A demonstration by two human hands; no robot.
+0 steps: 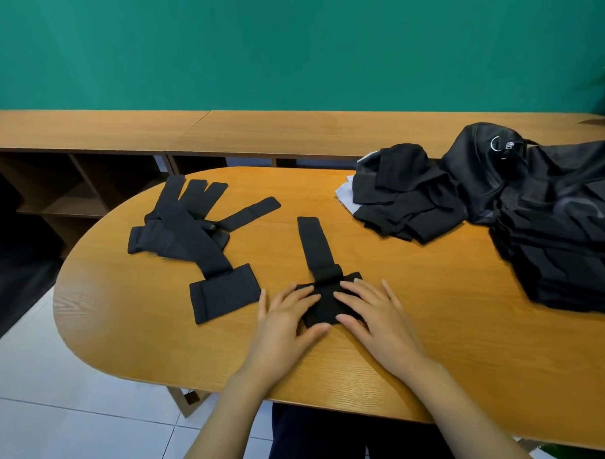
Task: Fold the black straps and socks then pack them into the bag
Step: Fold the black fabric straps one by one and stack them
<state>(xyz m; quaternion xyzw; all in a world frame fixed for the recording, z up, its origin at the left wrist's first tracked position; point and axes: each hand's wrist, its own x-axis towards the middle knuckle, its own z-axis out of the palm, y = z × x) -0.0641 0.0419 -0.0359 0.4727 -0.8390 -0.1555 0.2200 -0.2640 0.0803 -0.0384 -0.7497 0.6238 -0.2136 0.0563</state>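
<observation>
Folding is at an early stage: the left hand [290,319] and right hand [369,313], each grip apart with flat fingers, press one strap [315,242] near the surface's [435,327] near edge, other straps [184,226] lie unfolded toward its left end, and the likely socks [403,198] and bag [532,180] wait at its right end.

**Views:** one, head-worn, wide-angle.
**Station:** over the near long edge of the oval wooden table [435,327].
**Heading:** forward and down, toward the green wall [287,41] and the low wooden shelf unit [85,134] along it.
**Nearness:** close; both forearms enter from the bottom border, with the left hand [283,319] and right hand [376,312] just below frame centre.
**Coverage:** the table's rounded left end is whole. Its right end is cut by the frame, as is the black bag [550,203]. White tiled floor [60,392] shows at lower left.
**Lens:** straight edges bow near the borders.
</observation>
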